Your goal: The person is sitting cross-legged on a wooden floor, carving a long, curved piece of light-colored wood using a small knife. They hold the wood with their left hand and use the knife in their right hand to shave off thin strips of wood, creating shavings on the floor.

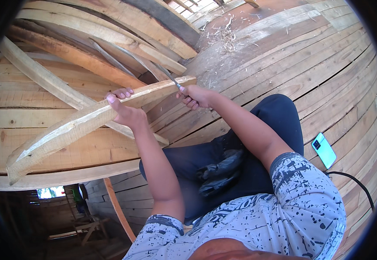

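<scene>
A long curved wooden plank (67,132) slants across in front of me, from the lower left to the middle, with a pale, freshly cut strip along its upper edge. My left hand (128,110) grips the plank around its middle, thumb on the near side and fingertips over the far edge. Near the plank's right end, my right hand (196,96) is closed round a slim metal blade (170,76). The blade points up and to the left, crossing the plank's edge. Its handle is hidden in my fist, and its far end is hard to separate from the timbers behind.
Several curved timbers (89,30) are stacked at the upper left, and a pale beam (58,84) crosses under the plank. Wood shavings (229,39) litter the board floor (292,60). A crumpled black bag (221,171) lies on my lap. To the right are a light-blue phone (324,151) and a black cable (357,182).
</scene>
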A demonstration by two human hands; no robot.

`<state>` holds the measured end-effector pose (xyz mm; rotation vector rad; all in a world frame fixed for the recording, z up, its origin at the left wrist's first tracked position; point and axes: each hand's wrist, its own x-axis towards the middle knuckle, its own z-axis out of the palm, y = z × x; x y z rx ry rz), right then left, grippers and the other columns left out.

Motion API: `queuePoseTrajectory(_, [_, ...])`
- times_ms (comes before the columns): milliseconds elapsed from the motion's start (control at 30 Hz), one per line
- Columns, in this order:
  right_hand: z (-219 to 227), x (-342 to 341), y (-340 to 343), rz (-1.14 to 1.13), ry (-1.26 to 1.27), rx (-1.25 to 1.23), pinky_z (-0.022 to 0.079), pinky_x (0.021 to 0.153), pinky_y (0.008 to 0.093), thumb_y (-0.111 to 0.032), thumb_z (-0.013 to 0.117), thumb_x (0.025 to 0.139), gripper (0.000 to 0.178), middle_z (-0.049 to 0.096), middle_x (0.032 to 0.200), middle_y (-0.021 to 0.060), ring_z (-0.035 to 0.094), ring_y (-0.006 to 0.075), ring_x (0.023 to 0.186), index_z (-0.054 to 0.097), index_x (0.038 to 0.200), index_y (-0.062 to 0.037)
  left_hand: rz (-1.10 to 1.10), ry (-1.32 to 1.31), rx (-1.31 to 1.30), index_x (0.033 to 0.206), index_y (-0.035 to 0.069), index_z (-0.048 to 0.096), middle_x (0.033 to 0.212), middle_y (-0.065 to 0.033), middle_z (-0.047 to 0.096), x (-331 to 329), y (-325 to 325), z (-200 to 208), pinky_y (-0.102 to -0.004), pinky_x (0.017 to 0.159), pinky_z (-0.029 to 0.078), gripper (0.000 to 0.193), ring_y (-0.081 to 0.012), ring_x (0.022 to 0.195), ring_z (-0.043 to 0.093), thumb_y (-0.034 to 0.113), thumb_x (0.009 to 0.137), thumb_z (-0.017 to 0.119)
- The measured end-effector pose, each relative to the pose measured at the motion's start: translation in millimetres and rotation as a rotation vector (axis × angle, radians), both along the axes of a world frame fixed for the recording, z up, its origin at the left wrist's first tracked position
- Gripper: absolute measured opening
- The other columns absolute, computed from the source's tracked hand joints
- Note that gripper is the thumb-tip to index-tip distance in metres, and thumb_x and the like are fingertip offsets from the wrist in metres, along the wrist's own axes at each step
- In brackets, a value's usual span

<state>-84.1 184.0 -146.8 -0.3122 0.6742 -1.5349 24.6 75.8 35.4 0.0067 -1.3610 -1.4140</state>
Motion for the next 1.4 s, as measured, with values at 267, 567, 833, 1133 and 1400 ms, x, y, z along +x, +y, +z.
queuePoseTrajectory(267, [9,24,-18,-0.506,1.047,0.490,0.049,0.077,0.0484,-0.024,0.051,0.096,0.029,0.066,0.089,0.0259,0.064,0.0413,0.086,0.064,0.098,0.0018,0.048,-0.002,0.057,0.083,0.011,0.045,0.074,-0.0020,0.042,16,-10,-4,-0.0349,0.069,0.046,0.032,-0.0163,0.068,0.046,0.031,0.092,0.069])
queuePoseTrajectory(567, [33,37,-6,-0.498,1.326,0.642,0.052,0.081,0.0515,-0.027,0.053,0.096,0.028,0.069,0.091,0.0248,0.068,0.0429,0.093,0.066,0.102,-0.0033,0.123,-0.020,0.062,0.082,0.011,0.044,0.076,-0.0018,0.039,34,-10,-10,-0.0375,0.071,0.045,0.037,-0.0177,0.071,0.045,0.037,0.089,0.069])
queuePoseTrajectory(833, [14,11,6,-0.716,1.649,0.574,0.053,0.071,0.0496,-0.027,0.059,0.090,0.020,0.069,0.082,0.0184,0.068,0.0374,0.080,0.064,0.095,-0.0080,0.107,-0.004,0.115,0.083,0.011,0.044,0.075,-0.0018,0.039,41,-18,-14,-0.0373,0.070,0.045,0.033,-0.0168,0.070,0.044,0.033,0.090,0.068])
queuePoseTrajectory(1133, [22,-6,11,-0.723,1.297,0.371,0.052,0.071,0.0433,-0.022,0.069,0.083,0.020,0.067,0.077,0.0208,0.067,0.0354,0.077,0.069,0.086,-0.0020,0.055,0.012,0.136,0.082,0.011,0.044,0.073,-0.0018,0.041,33,-36,-9,-0.0364,0.068,0.046,0.029,-0.0161,0.069,0.044,0.028,0.090,0.066])
queuePoseTrajectory(1400, [27,14,-5,-0.685,1.163,0.321,0.051,0.072,0.0414,-0.026,0.070,0.087,0.029,0.069,0.083,0.0192,0.067,0.0317,0.077,0.068,0.095,0.0024,0.025,0.030,0.070,0.082,0.012,0.044,0.071,-0.0017,0.043,25,-33,-7,-0.0362,0.065,0.046,0.028,-0.0157,0.067,0.046,0.026,0.090,0.067])
